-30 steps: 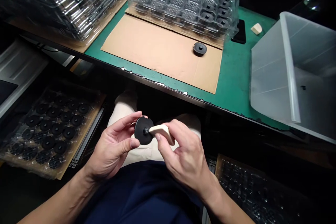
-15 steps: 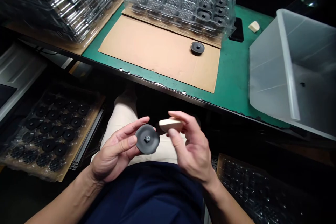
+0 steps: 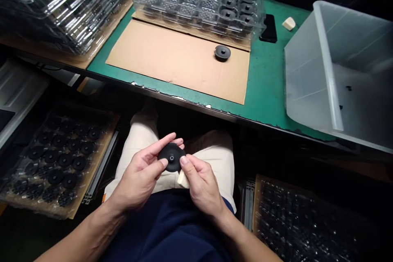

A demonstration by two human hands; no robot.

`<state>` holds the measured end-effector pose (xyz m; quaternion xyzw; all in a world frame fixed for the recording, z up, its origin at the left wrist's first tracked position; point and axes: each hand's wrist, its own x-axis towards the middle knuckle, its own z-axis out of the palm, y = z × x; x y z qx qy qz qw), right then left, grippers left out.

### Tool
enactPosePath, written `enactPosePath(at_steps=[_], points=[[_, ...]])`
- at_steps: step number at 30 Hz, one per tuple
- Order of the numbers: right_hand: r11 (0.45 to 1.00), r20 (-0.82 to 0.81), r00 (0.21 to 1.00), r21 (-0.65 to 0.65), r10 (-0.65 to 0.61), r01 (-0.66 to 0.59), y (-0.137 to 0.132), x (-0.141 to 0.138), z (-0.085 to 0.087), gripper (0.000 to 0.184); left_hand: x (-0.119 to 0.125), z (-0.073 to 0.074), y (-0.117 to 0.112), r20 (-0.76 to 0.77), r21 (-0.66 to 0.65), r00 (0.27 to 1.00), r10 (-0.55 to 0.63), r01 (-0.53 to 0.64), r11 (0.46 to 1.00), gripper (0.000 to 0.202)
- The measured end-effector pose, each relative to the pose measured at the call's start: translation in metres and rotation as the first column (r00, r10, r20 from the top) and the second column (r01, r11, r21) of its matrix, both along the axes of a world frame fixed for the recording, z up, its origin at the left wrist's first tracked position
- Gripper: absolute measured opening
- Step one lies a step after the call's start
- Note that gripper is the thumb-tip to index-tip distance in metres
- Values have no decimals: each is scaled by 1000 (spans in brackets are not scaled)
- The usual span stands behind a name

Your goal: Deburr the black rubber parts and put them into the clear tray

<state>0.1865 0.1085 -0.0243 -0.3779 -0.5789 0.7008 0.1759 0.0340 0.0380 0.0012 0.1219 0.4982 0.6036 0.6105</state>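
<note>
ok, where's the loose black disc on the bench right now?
Head view: the loose black disc lies on the cardboard sheet, near its far right corner, just in front of the clear tray and left of the translucent bin.

Beyond the grip, a lone disc (image 3: 222,52) lies on cardboard (image 3: 172,57) on the worktop (image 3: 267,90) — compartment tray (image 3: 199,2) behind it, bin (image 3: 340,69) to the right, disc-filled tray (image 3: 58,159) left of the grip.

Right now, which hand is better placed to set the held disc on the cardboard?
Left. The left hand already pinches the disc, while the right hand is busy holding the beige block.
</note>
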Motion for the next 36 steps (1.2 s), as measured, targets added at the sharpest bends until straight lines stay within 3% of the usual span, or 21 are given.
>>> enactPosePath(at_steps=[4, 8, 11, 14, 18, 22, 25, 28, 33, 36], points=[[988, -18, 998, 143, -55, 57, -2, 0, 2, 48, 8, 2, -2, -209, 56, 978, -10, 22, 998, 64], [956, -100, 995, 292, -4, 34, -12, -2, 3, 37, 17, 4, 0, -316, 0, 948, 46, -49, 999, 42], [944, -166, 986, 327, 5, 50, -18, -2, 3, 34, 17, 5, 0, -294, -36, 954, 57, -70, 997, 28], [927, -197, 980, 365, -13, 86, -19, -2, 5, 29, 14, 1, 4, -130, -101, 988, 88, -101, 990, 22], [939, -192, 980, 324, -50, 111, -15, 0, 8, 36, 5, -6, 10, 12, -203, 999, 33, -30, 979, 27], [993, -150, 985, 72, -86, 97, -10, 4, 9, 44, 0, -10, 9, 44, -223, 999, -23, 33, 974, 34], [987, -138, 981, -102, -138, 125, -6, 5, 5, 46, 1, -7, 5, 76, -190, 996, -37, 51, 980, 38], [971, -157, 968, -172, -195, 168, -6, 3, 3, 45, 5, -4, 0, 128, -94, 991, -49, 62, 994, 47], [984, -151, 973, -4, -175, 176, -14, 0, 10, 40, 12, -5, -7, 69, 32, 993, -100, 98, 995, 63], [969, -177, 972, 164, -154, 183, -20, -1, 12, 39, 19, -6, -7, 33, 22, 999, -30, 29, 999, 60]])
